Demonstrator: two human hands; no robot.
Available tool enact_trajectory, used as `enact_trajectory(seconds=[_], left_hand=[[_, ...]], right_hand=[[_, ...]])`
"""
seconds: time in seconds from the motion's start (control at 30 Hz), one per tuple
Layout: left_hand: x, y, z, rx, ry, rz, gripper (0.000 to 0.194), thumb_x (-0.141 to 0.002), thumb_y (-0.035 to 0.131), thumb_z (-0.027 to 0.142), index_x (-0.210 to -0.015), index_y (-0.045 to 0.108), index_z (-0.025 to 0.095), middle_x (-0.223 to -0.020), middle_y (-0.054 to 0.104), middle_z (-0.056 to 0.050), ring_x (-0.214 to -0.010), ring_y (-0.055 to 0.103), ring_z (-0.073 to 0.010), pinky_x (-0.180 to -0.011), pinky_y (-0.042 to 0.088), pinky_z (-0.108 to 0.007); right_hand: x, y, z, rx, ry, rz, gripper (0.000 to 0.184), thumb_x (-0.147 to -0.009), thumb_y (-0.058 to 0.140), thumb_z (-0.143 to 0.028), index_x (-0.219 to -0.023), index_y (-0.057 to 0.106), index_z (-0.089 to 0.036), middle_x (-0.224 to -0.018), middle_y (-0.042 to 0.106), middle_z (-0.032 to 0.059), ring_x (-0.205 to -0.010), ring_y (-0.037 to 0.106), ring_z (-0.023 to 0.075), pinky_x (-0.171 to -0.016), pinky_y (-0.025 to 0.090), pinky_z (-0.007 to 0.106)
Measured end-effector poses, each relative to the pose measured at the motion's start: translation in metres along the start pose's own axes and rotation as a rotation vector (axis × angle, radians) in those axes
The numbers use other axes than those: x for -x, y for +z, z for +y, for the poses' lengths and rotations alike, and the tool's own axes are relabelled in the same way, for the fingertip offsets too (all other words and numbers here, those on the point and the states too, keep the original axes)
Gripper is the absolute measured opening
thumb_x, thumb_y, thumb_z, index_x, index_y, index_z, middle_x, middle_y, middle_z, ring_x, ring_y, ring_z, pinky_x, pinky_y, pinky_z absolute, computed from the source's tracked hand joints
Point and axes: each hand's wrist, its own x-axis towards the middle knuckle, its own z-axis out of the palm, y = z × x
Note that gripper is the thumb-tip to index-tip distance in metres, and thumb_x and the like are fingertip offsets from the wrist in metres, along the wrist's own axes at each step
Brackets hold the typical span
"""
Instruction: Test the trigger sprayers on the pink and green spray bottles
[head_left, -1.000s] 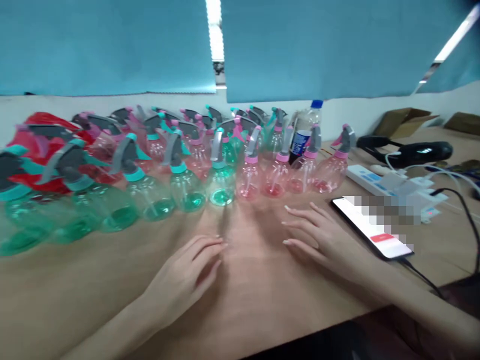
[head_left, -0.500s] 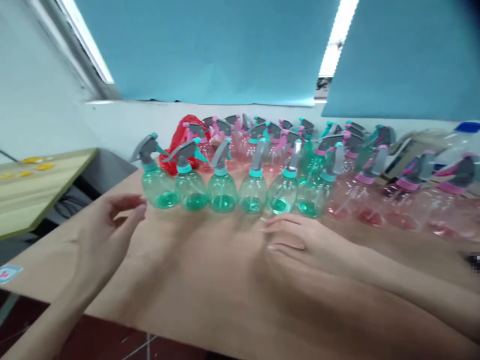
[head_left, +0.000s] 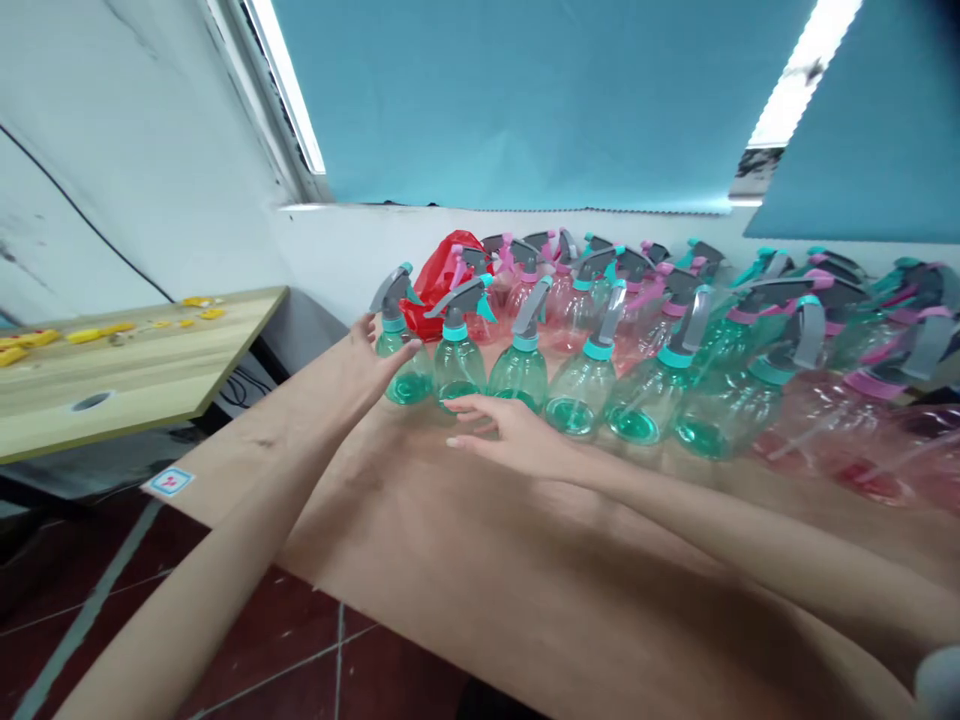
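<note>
While the left hand (head_left: 375, 362) is open by the end bottle (head_left: 409, 385), right hand (head_left: 510, 432) open, red bag (head_left: 444, 275) behind

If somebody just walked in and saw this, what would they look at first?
Probably the crowd of see-through spray bottles with grey triggers on the brown table: green ones line the left of the front row, pink ones its right. Next, the bright red plastic bag behind the row's left end. Then two bare hands: the left by the leftmost green bottle, the right in front of the row.
</note>
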Motion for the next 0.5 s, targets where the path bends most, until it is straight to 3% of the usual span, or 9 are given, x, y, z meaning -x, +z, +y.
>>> enact_trajectory(seconds=[0.23,0.5], left_hand=[[0.004,-0.008,0.009,-0.101,0.051,-0.040,0.051,-0.075,0.068,0.049,-0.114,0.057,0.018,-0.108,0.068,-0.010,-0.103,0.064,-0.0320,-0.093,0.048,-0.044],[0.030,-0.033,0.013,-0.174,0.074,-0.071,0.046,-0.078,0.063,0.055,-0.106,0.059,0.019,-0.099,0.068,-0.009,-0.092,0.065,-0.0308,-0.088,0.049,-0.045]], right_hand=[[-0.013,0.009,0.020,-0.062,0.074,-0.037,0.046,-0.083,0.068,-0.034,-0.127,0.058,-0.023,-0.133,0.061,0.0083,-0.114,0.064,0.0235,-0.096,0.054,0.043],[-0.015,0.007,0.029,-0.116,0.138,-0.047,0.058,-0.080,0.072,-0.036,-0.133,0.054,-0.019,-0.129,0.064,0.0128,-0.114,0.064,0.0222,-0.100,0.051,0.042]])
